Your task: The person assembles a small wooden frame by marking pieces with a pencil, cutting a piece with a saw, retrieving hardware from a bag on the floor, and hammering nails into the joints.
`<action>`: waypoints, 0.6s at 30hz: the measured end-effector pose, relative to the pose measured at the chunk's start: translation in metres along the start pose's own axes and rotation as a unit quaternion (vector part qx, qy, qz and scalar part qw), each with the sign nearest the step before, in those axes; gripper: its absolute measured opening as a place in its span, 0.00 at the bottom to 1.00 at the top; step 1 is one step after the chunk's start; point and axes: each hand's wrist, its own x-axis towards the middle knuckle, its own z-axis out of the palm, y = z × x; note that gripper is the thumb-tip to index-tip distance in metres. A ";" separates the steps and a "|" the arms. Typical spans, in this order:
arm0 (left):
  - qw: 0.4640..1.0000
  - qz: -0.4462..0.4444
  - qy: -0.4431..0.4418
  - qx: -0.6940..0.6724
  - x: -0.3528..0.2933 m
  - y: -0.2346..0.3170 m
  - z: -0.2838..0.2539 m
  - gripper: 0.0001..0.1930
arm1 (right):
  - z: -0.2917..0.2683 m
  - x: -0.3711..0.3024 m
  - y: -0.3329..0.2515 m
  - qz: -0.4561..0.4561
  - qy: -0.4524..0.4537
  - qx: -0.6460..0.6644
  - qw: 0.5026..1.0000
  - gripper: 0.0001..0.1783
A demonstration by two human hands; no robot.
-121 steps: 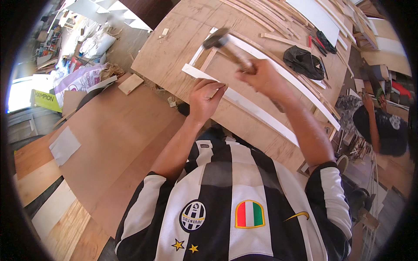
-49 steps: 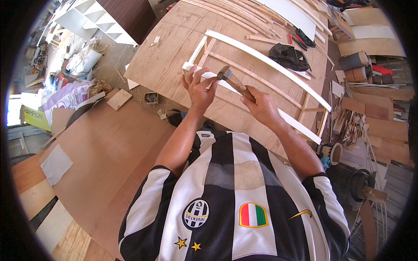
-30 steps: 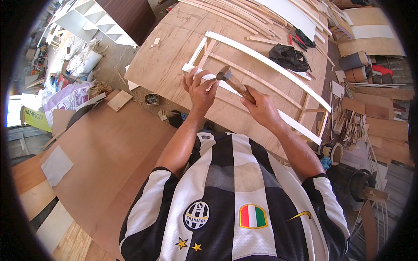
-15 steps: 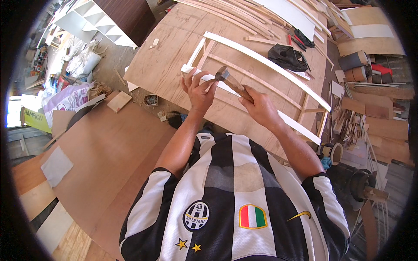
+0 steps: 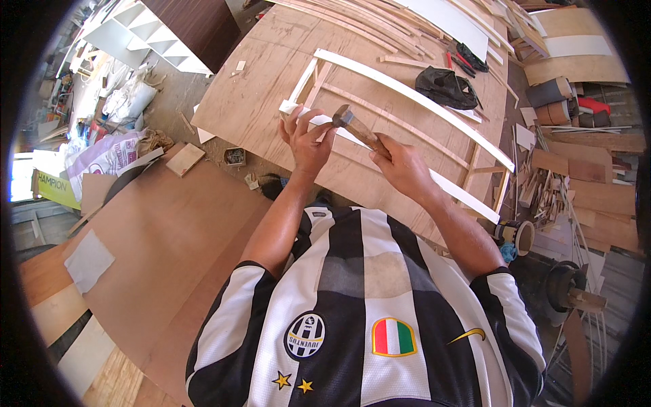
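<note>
Hammer [image 5: 356, 127] handle hidden in fist

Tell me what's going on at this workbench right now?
A person stands at a plywood table, working on a white strip frame. The right hand grips a hammer by its wooden handle, head held just above the frame's near strip. The left hand rests on that strip beside the hammer head, fingers pinched as if steadying something too small to see. A black bag and loose wooden slats lie farther back.
</note>
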 end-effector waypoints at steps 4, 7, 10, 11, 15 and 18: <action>1.000 0.001 -0.009 -0.005 0.001 0.006 -0.007 0.09 | -0.001 0.000 0.005 0.047 -0.025 0.018 0.998 0.24; 0.998 -0.016 0.018 -0.063 -0.001 0.017 -0.020 0.17 | -0.007 -0.001 0.009 0.068 -0.011 0.043 0.997 0.24; 0.979 -0.078 0.045 -0.182 -0.033 -0.005 -0.013 0.24 | -0.005 -0.001 0.013 0.067 -0.005 0.040 0.997 0.23; 0.979 -0.078 0.045 -0.183 -0.038 -0.003 -0.011 0.24 | -0.005 -0.001 0.016 0.054 0.007 0.033 0.998 0.22; 0.942 -0.205 -0.032 -0.262 -0.048 0.010 0.003 0.28 | -0.007 0.001 0.019 0.039 0.012 0.025 0.999 0.21; 0.955 -0.191 -0.058 -0.221 -0.042 0.021 0.007 0.26 | -0.014 0.001 0.011 0.101 -0.036 0.000 0.994 0.23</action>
